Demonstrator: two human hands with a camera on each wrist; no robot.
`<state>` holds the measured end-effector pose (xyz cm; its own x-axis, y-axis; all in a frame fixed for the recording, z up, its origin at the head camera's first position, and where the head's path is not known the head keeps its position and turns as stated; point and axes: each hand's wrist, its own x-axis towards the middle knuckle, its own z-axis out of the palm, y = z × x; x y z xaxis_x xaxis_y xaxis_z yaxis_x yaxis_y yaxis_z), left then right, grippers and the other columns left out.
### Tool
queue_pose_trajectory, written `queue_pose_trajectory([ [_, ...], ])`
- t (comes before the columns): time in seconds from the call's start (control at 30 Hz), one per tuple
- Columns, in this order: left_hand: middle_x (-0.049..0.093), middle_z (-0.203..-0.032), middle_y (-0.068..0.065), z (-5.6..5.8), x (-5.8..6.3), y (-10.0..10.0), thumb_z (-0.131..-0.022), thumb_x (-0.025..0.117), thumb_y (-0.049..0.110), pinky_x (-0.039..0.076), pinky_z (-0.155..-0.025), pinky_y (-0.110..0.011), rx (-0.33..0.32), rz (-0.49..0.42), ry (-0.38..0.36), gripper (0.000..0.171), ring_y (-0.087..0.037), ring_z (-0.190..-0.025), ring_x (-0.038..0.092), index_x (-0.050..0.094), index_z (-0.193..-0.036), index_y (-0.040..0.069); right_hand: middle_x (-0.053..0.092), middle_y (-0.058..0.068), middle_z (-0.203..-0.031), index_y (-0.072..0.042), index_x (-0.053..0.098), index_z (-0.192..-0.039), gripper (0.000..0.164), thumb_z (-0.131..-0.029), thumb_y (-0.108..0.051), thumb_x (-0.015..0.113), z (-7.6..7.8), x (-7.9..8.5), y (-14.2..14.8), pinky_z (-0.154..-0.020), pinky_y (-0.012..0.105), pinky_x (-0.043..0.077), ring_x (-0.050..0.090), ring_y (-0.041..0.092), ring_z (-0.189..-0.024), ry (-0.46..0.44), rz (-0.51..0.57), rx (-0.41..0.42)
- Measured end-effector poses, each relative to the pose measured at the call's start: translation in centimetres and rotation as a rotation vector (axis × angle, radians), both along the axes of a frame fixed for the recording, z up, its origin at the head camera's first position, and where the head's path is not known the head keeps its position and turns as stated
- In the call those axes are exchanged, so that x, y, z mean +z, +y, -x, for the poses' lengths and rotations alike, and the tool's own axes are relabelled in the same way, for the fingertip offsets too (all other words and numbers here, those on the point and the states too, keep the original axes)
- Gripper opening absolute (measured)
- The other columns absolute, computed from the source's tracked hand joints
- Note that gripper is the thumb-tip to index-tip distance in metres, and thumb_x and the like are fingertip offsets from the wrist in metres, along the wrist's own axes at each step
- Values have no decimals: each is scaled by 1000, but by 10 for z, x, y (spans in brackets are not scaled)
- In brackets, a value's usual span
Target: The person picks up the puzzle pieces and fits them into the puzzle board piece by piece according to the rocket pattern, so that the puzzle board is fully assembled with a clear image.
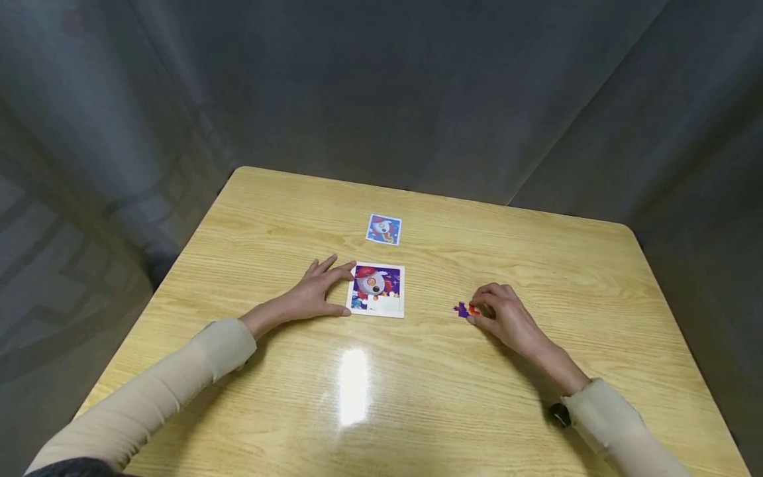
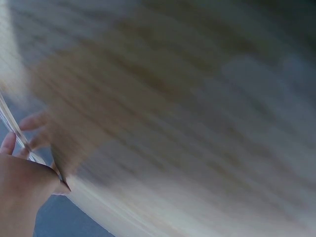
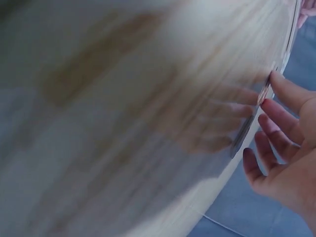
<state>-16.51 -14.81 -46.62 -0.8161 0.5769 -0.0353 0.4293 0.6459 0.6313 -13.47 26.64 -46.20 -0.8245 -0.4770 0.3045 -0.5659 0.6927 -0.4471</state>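
A jigsaw puzzle in a white frame (image 1: 401, 311) lies on the table in the head view. Its upper part shows a red and white rocket on purple; a pale gap fills the lower right. My left hand (image 1: 310, 295) rests at the frame's left edge, thumb and index finger spread apart and touching it. To the right, my right hand (image 1: 507, 315) pinches a red-orange puzzle piece (image 1: 473, 310) between thumb and fingertips, low over the table. Purple puzzle pieces (image 1: 461, 309) show beside it, partly covered by the hand. In the right wrist view the pinched piece (image 3: 264, 93) appears edge-on.
Behind the puzzle lies a small square picture card (image 1: 383, 229) with a similar rocket. The wooden table (image 1: 286, 397) reflects a bright patch of light near its front. Grey curtains (image 1: 381, 99) hang around the table's far and side edges.
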Motion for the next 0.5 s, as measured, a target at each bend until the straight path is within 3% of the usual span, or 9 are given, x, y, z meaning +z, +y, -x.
queue_pose_trajectory([
  [0.27,27,-158,-2,-1,2,1,-78,78,42,-8,-115,-55,4,-12,-4,66,-35,-147,3,51,-132,15,62,9,-101,-4,67,-86,20,-73,-8,82,6,-2,2,-77,37,43,52,23,-93,26,-11,48],
  [0.5,27,-158,-2,-2,1,1,-79,77,43,-8,-115,-55,5,-5,-2,65,-35,-147,3,51,-132,16,64,8,-100,-4,67,-89,25,-74,-18,82,7,0,-4,-77,43,49,59,24,-94,111,-104,78],
])
